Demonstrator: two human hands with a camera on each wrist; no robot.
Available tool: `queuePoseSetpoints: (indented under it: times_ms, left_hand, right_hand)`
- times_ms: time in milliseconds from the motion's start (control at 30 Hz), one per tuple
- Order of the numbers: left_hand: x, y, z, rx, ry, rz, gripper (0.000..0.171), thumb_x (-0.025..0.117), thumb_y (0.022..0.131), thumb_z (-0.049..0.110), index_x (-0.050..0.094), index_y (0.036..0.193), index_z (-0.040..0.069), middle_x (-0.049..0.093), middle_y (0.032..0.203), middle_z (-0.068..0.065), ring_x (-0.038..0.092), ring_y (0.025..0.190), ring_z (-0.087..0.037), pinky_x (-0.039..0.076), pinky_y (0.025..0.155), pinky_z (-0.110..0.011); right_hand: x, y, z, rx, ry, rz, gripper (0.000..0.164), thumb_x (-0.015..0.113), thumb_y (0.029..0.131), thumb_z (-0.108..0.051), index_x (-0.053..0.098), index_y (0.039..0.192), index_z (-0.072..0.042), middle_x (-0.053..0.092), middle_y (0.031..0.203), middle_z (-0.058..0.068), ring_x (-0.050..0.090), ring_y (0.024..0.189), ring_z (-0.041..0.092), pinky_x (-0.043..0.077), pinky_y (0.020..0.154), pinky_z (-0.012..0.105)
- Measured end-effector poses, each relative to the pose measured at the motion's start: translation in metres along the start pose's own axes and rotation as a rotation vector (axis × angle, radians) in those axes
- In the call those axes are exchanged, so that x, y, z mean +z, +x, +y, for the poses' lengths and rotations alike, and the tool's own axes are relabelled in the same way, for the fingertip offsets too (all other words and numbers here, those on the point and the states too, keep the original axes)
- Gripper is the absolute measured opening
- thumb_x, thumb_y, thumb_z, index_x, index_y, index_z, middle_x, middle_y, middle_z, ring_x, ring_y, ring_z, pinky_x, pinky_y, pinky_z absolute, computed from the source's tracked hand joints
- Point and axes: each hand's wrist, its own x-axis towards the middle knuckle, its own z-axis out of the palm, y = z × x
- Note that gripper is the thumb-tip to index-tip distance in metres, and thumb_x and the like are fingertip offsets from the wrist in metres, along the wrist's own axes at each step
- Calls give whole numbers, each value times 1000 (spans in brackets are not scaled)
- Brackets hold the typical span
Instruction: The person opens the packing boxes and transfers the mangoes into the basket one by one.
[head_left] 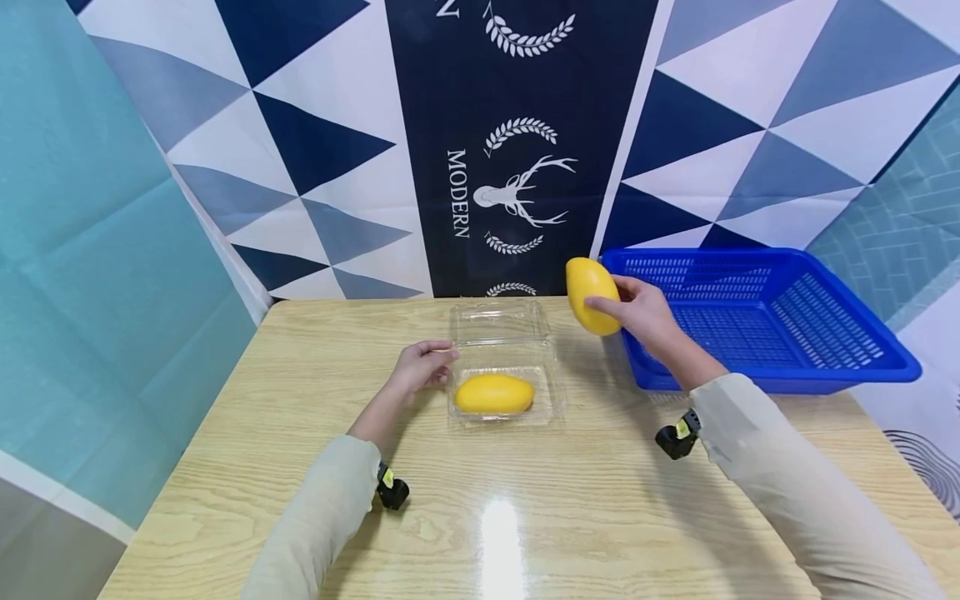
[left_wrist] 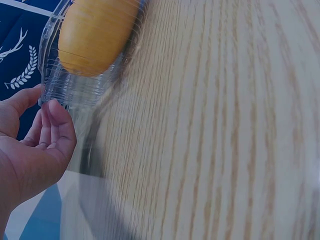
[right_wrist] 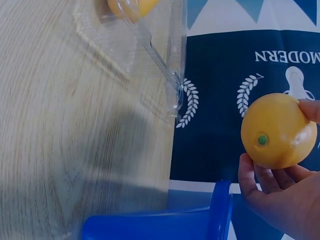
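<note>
My right hand (head_left: 643, 310) grips a yellow mango (head_left: 592, 296) above the table, beside the left end of the blue basket. A small green stem spot shows on this mango (right_wrist: 279, 131) in the right wrist view. On the table, a clear plastic clamshell box (head_left: 551, 400) stands with its lid (head_left: 498, 323) raised toward the back. Inside its tray lies a second yellow mango (head_left: 495, 394) on its side. My left hand (head_left: 422, 367) is at the box's left side; in the left wrist view, thumb and fingertips (left_wrist: 57, 111) pinch the box's edge.
A blue slatted plastic basket (head_left: 862, 379) sits at the back right of the wooden table (head_left: 315, 500). Behind the table's back edge hangs a patterned cloth (head_left: 337, 150) with triangles and a deer head.
</note>
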Motion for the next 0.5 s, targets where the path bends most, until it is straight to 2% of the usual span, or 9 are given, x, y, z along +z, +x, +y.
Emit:
queuePoseSetpoints:
  times_ms: [500]
  left_hand:
    - [-1, 1, 0, 2, 7, -7, 38, 68, 86, 15, 58, 121, 5, 63, 87, 0, 56, 59, -7, 51, 58, -17]
  right_hand:
    - [-7, 1, 2, 53, 18, 37, 82, 63, 84, -50, 31, 145, -6, 43, 138, 19, 47, 116, 30, 41, 105, 45]
